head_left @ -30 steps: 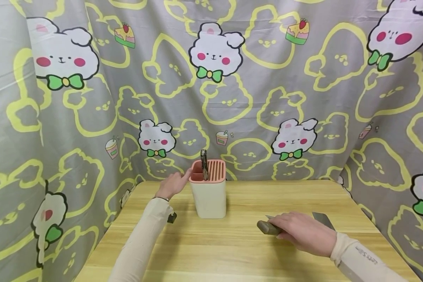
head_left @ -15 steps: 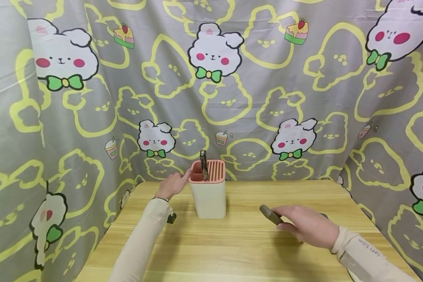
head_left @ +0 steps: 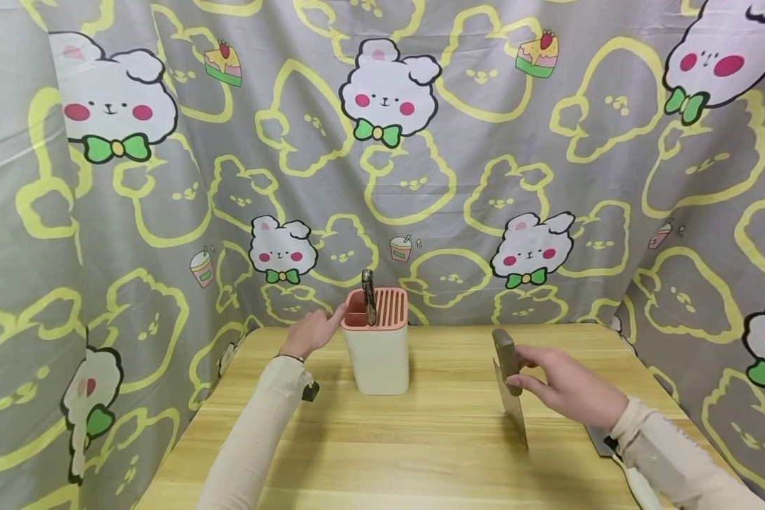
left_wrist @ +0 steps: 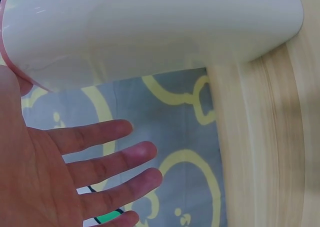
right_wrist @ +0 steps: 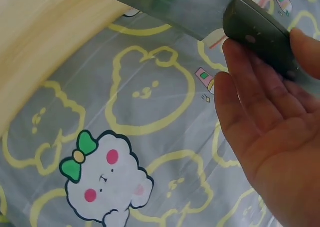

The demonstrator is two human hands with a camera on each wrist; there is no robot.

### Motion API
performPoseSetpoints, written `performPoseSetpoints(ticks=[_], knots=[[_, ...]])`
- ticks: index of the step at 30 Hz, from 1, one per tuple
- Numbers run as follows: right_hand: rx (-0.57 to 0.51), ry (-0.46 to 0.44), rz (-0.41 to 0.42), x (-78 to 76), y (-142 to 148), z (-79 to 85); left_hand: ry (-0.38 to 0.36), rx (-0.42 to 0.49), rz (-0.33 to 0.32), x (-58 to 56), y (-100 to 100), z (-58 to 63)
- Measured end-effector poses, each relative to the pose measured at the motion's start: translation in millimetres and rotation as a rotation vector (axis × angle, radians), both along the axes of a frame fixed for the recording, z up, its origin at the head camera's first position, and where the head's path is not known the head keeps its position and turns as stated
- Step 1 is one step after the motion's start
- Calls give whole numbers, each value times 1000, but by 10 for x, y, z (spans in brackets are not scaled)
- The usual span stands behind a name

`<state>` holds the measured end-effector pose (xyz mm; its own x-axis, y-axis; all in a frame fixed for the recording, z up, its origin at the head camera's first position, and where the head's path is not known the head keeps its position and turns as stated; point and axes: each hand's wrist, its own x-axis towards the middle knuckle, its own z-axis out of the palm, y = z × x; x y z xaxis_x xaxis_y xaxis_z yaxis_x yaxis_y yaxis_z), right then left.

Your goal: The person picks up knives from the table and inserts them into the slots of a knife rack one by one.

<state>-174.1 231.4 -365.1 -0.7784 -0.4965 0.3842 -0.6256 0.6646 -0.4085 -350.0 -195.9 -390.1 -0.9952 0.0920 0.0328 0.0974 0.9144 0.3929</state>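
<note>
A white knife block (head_left: 382, 361) with a pink slotted top stands near the middle of the table. One dark mottled handle (head_left: 369, 297) sticks up out of it. My left hand (head_left: 311, 334) is at its left side, thumb touching the pink rim; in the left wrist view the other fingers are stretched out and hold nothing. My right hand (head_left: 570, 382) pinches the dark handle of a cleaver (head_left: 513, 407) between thumb and fingers. The cleaver's wide blade (right_wrist: 170, 7) hangs downward with its handle on top, over the table's right half.
Partly behind my right sleeve lies another flat blade (head_left: 598, 438) on the table, and a pale handle (head_left: 640, 485) shows beside it. The wooden table (head_left: 382, 453) ends at a patterned grey curtain (head_left: 446, 191) at the back and sides.
My right hand has lifted the cleaver off the table and turned it from lying flat to blade down. The left hand and the knife block have stayed put.
</note>
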Motion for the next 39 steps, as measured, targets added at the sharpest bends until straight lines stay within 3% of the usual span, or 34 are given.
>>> performPoseSetpoints(ticks=[15,25,39], knots=[[-234,-30,-66,-39,-82,188,0,12,4,19,-19,8],[-287,-50,-120,-147,-229,359,-13,11,4,33,-39,-22],[-357,-20,-110,-322,-434,671,-8,1,11,20,-4,-2]])
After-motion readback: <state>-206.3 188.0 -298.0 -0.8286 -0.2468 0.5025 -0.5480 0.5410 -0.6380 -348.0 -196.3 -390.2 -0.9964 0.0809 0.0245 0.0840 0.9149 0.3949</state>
